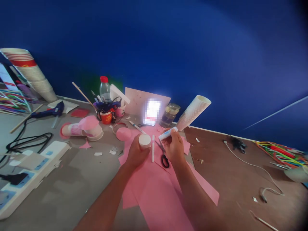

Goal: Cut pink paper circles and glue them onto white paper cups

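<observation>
Arms (106, 195) are stretched forward over pink paper (160, 195); a white cup (144, 140) is clasped in the left hand (138, 152), a slanted tube (166, 133) in the right hand (175, 147).

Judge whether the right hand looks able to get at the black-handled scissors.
Probably yes: the scissors lie on the pink paper close beside the right hand, with nothing seen covering their handle. The white tube in its grip is the likely hindrance and might need putting down first.

White cup (144, 141), apparently inverted; slanted white tube (166, 134).
</observation>
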{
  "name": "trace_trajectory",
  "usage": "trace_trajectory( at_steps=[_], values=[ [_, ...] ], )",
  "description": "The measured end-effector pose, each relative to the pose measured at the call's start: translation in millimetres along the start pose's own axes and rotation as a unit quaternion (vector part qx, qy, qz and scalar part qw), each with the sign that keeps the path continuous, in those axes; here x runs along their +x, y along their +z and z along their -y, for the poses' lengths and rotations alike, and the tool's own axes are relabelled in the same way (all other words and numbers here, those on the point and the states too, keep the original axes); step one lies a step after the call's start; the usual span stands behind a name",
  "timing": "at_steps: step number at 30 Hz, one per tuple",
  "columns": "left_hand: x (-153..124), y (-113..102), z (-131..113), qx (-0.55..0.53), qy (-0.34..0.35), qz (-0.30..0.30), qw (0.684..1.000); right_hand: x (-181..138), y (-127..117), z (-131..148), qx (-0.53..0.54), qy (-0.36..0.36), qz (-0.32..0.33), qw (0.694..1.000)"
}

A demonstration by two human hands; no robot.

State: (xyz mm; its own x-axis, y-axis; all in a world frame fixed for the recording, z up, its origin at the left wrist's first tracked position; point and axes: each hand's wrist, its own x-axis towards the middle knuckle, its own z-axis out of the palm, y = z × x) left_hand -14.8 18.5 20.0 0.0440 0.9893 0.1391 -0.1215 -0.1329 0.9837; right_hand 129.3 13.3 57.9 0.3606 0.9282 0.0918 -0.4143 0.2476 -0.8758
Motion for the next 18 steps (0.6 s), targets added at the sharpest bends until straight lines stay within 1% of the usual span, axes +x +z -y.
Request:
trace_trajectory(
  at_steps=[2, 3, 5, 7, 8, 10, 13, 16, 18],
  values=[
    [1, 0, 2, -0.019, -0.009, -0.036, 0.999, 4, -7, -7, 0.026, 0.080, -0.011, 0.996],
    [2, -1, 4, -0.025, -0.013, -0.059, 0.998, 6, -10, -10, 0.029, 0.129, -0.001, 0.991],
    [3, -3, 6, -0.021, -0.022, -0.094, 0.995, 6, -17, -14, 0.028, 0.235, 0.051, 0.970],
    [3, -4, 8, -0.009, -0.032, -0.094, 0.995, 4, -21, -15, 0.026, 0.322, 0.114, 0.940],
    [2, -5, 8, -0.009, -0.035, -0.083, 0.996, 3, -22, -15, 0.025, 0.348, 0.139, 0.927],
    [2, -5, 9, -0.014, -0.033, -0.066, 0.997, 1, -24, -12, 0.016, 0.358, 0.169, 0.918],
    [1, -3, 8, 0.008, -0.016, -0.066, 0.998, 0, -25, -6, -0.028, 0.327, 0.192, 0.925],
    [0, 0, 8, 0.032, 0.010, -0.060, 0.998, 1, -28, -3, -0.079, 0.298, 0.187, 0.933],
    [-1, 0, 9, 0.048, 0.027, -0.022, 0.998, 3, -30, -3, -0.092, 0.261, 0.167, 0.946]
  ],
)
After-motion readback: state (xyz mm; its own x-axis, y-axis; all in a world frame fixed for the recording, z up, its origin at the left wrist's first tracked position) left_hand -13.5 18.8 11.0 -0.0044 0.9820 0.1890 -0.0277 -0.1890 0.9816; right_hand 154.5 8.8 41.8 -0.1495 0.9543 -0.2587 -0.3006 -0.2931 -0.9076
